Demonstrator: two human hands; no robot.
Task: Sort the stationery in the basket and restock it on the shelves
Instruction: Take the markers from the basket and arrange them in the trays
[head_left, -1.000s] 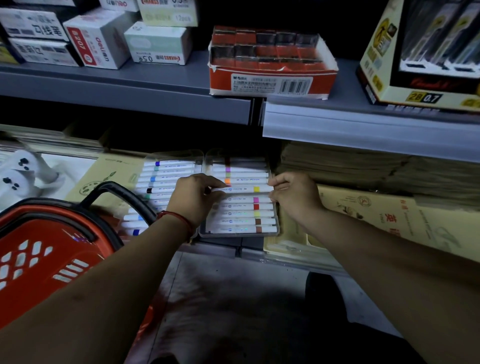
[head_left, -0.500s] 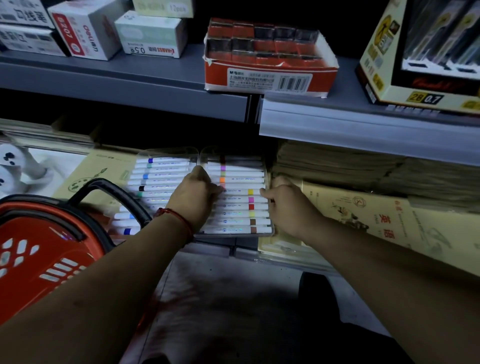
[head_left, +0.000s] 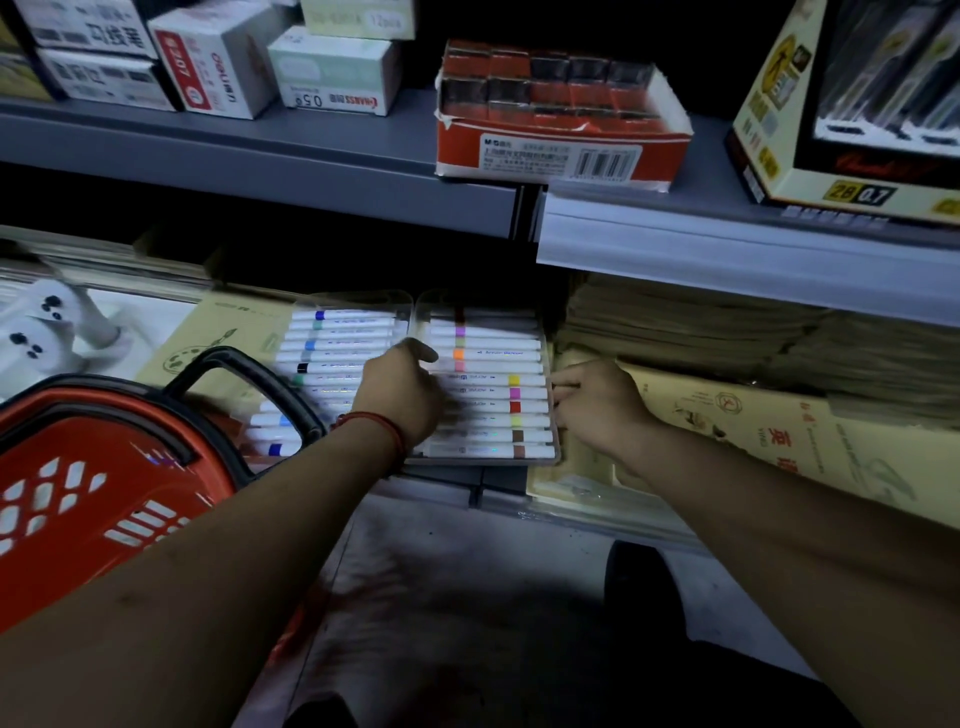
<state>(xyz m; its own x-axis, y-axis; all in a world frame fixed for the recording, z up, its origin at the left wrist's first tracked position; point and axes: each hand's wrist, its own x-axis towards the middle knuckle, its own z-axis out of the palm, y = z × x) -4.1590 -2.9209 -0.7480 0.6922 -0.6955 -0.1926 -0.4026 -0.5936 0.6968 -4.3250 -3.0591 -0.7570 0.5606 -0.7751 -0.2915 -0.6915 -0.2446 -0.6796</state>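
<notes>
Two clear cases of white markers with coloured bands lie side by side on the lower shelf. My left hand (head_left: 405, 395), with a red string at the wrist, rests curled over the left edge of the right marker case (head_left: 488, 364), at the seam with the left marker case (head_left: 337, 332). The fingertips of my right hand (head_left: 597, 405) press against the same case's right edge. The red basket (head_left: 78, 493) with a black handle (head_left: 249, 374) sits at lower left, partly covering the left case.
Above, a grey upper shelf (head_left: 260, 171) carries white boxes (head_left: 218, 73), an open red box of erasers (head_left: 561, 150) and a yellow lead box (head_left: 841, 192). Stacked brown paper (head_left: 727, 338) and yellow sketch pads (head_left: 753, 431) lie right of the cases. The floor is below.
A second ago both hands held a yellow-banded marker over the right case. That marker now lies in its row, and both hands have dropped to the case's two sides.
</notes>
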